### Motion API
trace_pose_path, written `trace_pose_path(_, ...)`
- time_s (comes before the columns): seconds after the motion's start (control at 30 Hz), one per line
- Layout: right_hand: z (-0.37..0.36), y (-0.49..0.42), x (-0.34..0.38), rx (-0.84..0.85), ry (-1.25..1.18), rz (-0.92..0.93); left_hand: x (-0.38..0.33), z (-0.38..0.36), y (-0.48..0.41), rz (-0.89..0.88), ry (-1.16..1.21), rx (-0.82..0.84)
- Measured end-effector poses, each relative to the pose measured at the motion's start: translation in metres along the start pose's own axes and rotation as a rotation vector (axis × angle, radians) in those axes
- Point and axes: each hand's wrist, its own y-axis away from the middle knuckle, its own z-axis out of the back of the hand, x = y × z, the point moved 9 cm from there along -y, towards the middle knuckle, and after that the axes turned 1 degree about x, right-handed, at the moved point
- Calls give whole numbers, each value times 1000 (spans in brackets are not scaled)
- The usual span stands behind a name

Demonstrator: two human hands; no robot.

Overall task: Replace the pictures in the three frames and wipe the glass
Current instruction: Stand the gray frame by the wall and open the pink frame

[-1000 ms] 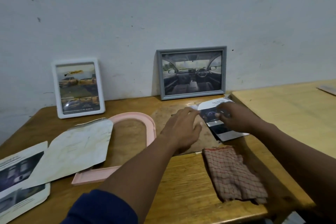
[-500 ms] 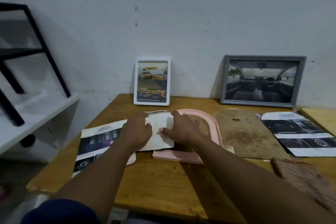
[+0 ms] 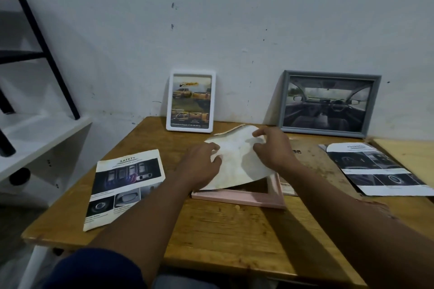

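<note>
The pink frame (image 3: 237, 198) lies flat on the wooden surface (image 3: 230, 237), and most of it is hidden: only its near rail and part of the right rail show beneath a stained, pale sheet (image 3: 237, 162) that curls up at its far edge. Whether that sheet carries a print cannot be made out, since only its blank side faces the camera. The left hand (image 3: 202, 164) pinches the sheet's left edge, thumb on top, its other fingers out of sight under the paper. The right hand (image 3: 272, 148) grips the right side, fingers curled over the top.

Three frames are in view: the pink one, a white frame (image 3: 190, 101) and a grey frame (image 3: 328, 104), the last two both leaning upright against the wall with car pictures inside. Two loose brochure pages lie flat: a "SAFETY" page (image 3: 122, 185) to the left, and another page (image 3: 378, 169) to the right, its far corner cut off by the picture's edge. A brown backing board (image 3: 324, 166) lies between the pink frame and that page, partly covered by the right forearm.
</note>
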Motion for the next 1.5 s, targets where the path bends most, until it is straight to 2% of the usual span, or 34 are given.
trace_pose_path(0.1,5,11,-26,65,132,-66,-12,-13,0,-33,-71,61)
trace_pose_path(0.2,-12,28,-31,142,269,-33,-13,-17,3,-58,-121,49)
trace_pose_path(0.4,-32,45,-21,101,659,56,3,-7,1,-29,-134,-37)
trace_pose_path(0.63,-46,51,-23,78,634,22,4,-13,-1,-43,-254,-85)
trace_pose_path(0.8,-46,47,-24,153,610,48,6,-17,0,-18,-169,-98)
trace_pose_path(0.93,-21,38,-34,74,419,30,5,-26,1,-14,-127,-16)
trace_pose_path(1.03,27,28,-63,-41,420,-143,5,-38,1,-33,-188,70)
trace_pose_path(1.13,69,30,-111,4,509,-394,0,-49,-2,-43,-169,131)
trace_pose_path(1.2,85,33,-137,45,552,-491,-4,-55,-3,-40,-167,170)
trace_pose_path(1.37,85,34,-154,68,612,-517,-5,-59,-2,-37,-218,188)
trace_pose_path(1.5,84,30,-154,62,561,-549,4,-49,4,-12,-208,182)
